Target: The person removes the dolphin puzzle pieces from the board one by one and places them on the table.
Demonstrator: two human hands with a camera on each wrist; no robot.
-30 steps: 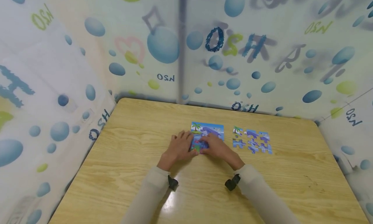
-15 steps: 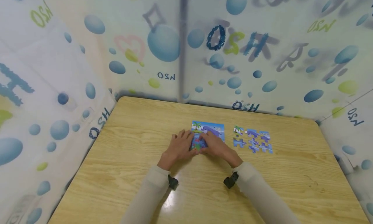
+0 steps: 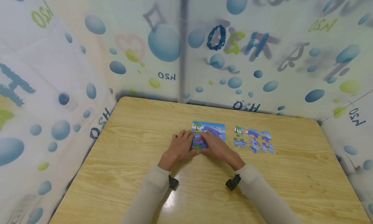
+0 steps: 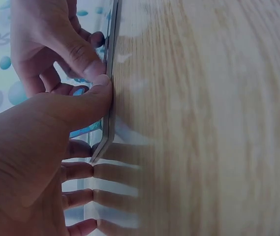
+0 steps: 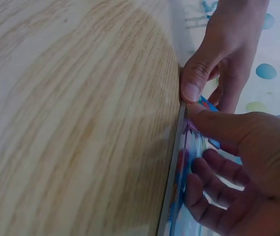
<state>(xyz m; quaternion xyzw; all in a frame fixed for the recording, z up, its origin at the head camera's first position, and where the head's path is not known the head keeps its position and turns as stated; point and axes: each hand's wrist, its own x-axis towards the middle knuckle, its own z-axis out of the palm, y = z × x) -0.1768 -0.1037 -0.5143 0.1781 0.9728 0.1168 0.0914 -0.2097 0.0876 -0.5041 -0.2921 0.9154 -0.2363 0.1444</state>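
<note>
A puzzle board [image 3: 215, 130] with a palm tree and a purple dolphin lies flat on the table in the head view. My left hand [image 3: 182, 145] rests at its left side, fingers spread and thumb at the near edge. In the left wrist view the left fingertips [image 4: 83, 196] touch the table. My right hand [image 3: 217, 146] covers the board's lower right part, thumb and fingers bent. In the right wrist view a tilted, colourful puzzle piece [image 5: 209, 105] shows between the right thumb and index finger, near the left thumb. Its far side is hidden by the hands.
Several loose puzzle pieces [image 3: 254, 141], with palm tree and dolphin parts, lie in rows to the right of the board. A wooden table [image 3: 131, 127] bears everything. Printed curtains [image 3: 166, 44] with blue bubbles stand around its back and sides.
The right hand's fingers shift slightly over the lower part of the board. The left hand stays in place. The loose pieces lie as before.
</note>
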